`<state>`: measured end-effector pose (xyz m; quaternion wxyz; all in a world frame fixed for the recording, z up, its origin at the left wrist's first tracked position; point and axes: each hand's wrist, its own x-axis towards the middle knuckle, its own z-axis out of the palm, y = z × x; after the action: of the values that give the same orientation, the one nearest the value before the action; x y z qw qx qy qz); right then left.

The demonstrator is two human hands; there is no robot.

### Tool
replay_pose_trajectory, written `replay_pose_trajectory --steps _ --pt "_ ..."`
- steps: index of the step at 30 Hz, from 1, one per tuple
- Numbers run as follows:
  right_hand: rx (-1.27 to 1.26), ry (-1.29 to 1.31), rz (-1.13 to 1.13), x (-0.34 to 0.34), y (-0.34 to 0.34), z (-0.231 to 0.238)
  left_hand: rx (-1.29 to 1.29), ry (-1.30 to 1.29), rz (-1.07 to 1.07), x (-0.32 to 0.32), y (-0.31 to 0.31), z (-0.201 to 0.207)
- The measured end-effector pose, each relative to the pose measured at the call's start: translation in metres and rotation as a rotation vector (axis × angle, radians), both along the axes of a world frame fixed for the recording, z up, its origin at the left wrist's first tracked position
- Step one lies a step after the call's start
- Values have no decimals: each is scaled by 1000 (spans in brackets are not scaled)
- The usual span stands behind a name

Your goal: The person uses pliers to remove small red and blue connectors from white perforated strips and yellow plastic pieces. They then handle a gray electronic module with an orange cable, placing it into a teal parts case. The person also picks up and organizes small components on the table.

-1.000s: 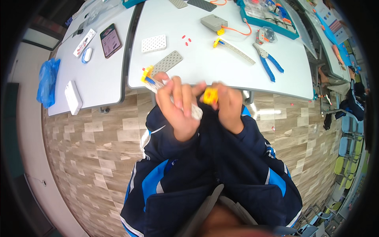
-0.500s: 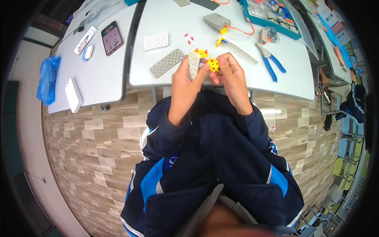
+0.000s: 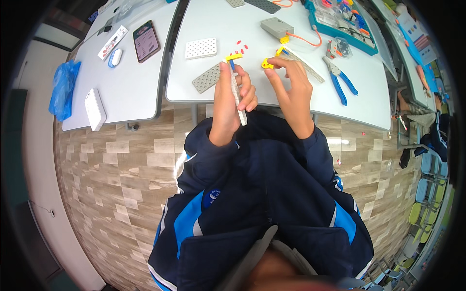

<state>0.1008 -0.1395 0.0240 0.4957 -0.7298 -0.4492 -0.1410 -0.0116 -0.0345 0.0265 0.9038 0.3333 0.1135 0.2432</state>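
My left hand [image 3: 223, 109] is closed around a light grey perforated plate [image 3: 242, 115], seen nearly edge-on. A yellow connector [image 3: 234, 57] with red bits and a blue pin [image 3: 232, 64] juts from the plate's far end. Between its thumb and fingertips, my right hand [image 3: 296, 94] pinches a small yellow connector block [image 3: 267, 64], low over the table and apart from the plate. A dark grey perforated plate [image 3: 206, 79] lies beside my left hand, partly covered by it. Several small red pins [image 3: 242, 47] lie beyond my hands.
On the table lie a white perforated plate [image 3: 200, 48], a grey beam [image 3: 308, 68], blue-handled pliers [image 3: 341, 86] and a grey box [image 3: 276, 27] with an orange cable. A teal parts tray [image 3: 342, 34] stands far right. A phone [image 3: 146, 41] rests on the left table.
My hands have moved apart. The yellow block in my right hand has shifted away from the plate, and my left hand has turned the plate edge-on, its near end lower.
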Motion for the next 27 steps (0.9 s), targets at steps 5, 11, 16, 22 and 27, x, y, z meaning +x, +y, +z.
replay_pose_trajectory --steps 5,11,16,22,27 --pt "187 576 263 -26 3 9 545 242 135 3 -23 -11" --pt "236 816 233 -34 -3 14 1546 339 523 -9 -14 -13" --pt "298 1226 531 -31 -31 32 1766 265 588 -13 -10 1" --pt "127 179 306 -46 -28 26 389 -80 192 -13 -35 26" --pt "-33 -224 349 -51 -21 14 264 -4 202 -10 -31 39"
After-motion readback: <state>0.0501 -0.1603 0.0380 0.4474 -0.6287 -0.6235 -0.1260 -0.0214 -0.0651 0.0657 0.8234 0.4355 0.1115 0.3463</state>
